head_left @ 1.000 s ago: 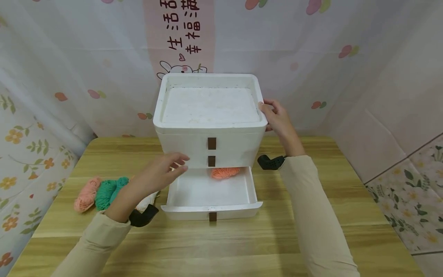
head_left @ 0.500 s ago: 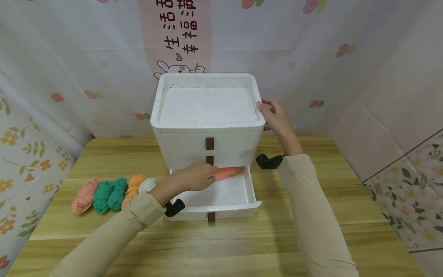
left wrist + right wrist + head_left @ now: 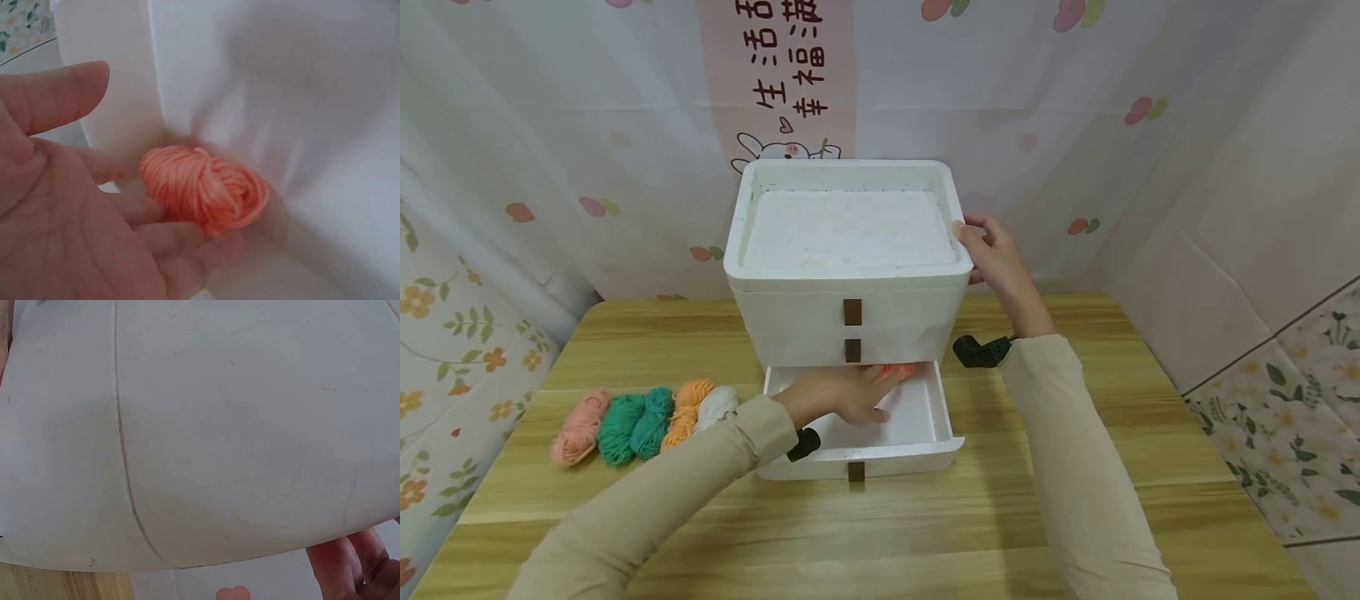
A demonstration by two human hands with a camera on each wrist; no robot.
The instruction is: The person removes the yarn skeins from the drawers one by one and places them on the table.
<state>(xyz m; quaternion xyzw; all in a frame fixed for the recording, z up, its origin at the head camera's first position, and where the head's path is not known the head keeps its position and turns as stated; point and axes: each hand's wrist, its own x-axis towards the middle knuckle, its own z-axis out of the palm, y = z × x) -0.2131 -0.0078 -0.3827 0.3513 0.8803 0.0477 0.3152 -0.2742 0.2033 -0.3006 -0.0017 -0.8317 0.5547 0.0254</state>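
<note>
A white storage cabinet (image 3: 790, 312) with brown tabs has its bottom drawer (image 3: 917, 421) pulled out. My left hand (image 3: 850, 398) reaches inside that drawer. In the left wrist view, its extended fingers (image 3: 172, 237) lie against a coral-orange yarn skein (image 3: 206, 187) in a drawer corner, with the thumb well apart. The skein is partly covered by the hand in the head view. My right hand (image 3: 996, 257) grips the cabinet's upper right edge, thumb on the rim and fingers down the side; its fingertips are partly hidden in the right wrist view.
Left of the drawer, several yarn skeins lie in a row on the wooden table (image 3: 880, 542): pink (image 3: 582, 427), green (image 3: 621, 427), orange (image 3: 687, 408) and white (image 3: 718, 404). A patterned curtain (image 3: 625, 125) hangs behind the cabinet.
My left hand has moved right and into the drawer, reaching the coral-orange skein at the back. The right hand has kept its grip on the cabinet edge.
</note>
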